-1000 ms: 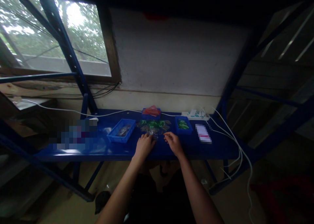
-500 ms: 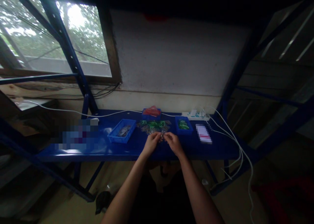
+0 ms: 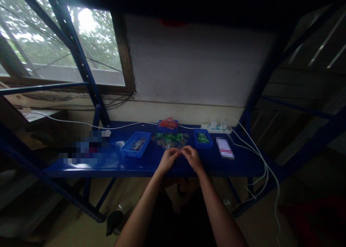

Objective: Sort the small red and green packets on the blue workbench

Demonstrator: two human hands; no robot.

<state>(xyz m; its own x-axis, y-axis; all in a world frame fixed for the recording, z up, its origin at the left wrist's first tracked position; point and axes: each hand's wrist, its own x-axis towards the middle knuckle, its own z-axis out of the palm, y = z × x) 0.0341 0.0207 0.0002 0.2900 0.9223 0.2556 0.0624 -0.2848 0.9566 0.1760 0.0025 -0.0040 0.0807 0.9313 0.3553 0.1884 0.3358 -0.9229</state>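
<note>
My left hand [image 3: 169,158] and my right hand [image 3: 191,157] meet fingertip to fingertip above the front of the blue table [image 3: 151,164]. Both are closed in a pinch, and whatever lies between the fingers is too small to make out. Just beyond them spreads a pile of small clear and green plastic packets [image 3: 172,140]. To the left of the pile stands a blue tray [image 3: 127,153] with clear packets inside. On the right, another blue tray [image 3: 203,145] holds green packets.
A small blue bin [image 3: 168,130] with red plastic film [image 3: 169,123] sits at the back. Right of it lie a white power strip [image 3: 205,128] and a blurred phone [image 3: 225,148]. White cables [image 3: 256,149] run over the right edge. Blurred items [image 3: 86,148] lie at the left end.
The small clear piece seen between my fingertips before no longer shows there. My hands stay together in nearly the same place, and the view has shifted slightly.
</note>
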